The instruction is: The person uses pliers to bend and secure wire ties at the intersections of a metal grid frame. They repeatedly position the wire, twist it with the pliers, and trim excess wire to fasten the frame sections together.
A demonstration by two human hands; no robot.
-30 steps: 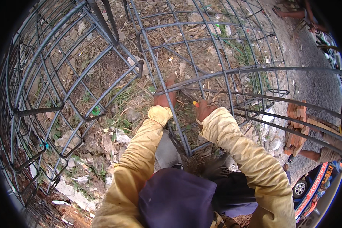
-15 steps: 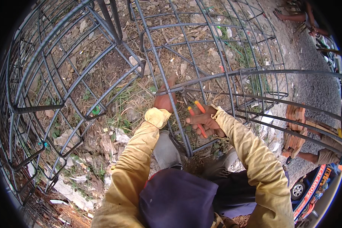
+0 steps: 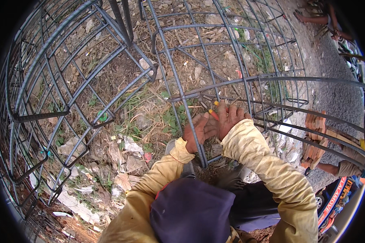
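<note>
Orange-red pliers with yellow-tipped handles are in my right hand, its fingers folded over the grips. The dark jaws point toward a crossing of ribbed steel bars and are partly lost against the ground. Close beside it, my left hand is behind a long rebar, its bent fingers meeting the right hand near the handles. Whatever the left fingers hold, if anything, is hidden. Both hands are inside the near corner of a tied rebar cage.
A second rebar cage stands on the left. Long bars run off to the right, past stacked red bricks. Rubble, dry grass and weeds cover the ground. Other people's legs show at the right, near a parked vehicle.
My left hand has come back from beyond the bar crossing, toward me and right, to meet my right hand. The right hand has turned over the pliers and risen slightly.
</note>
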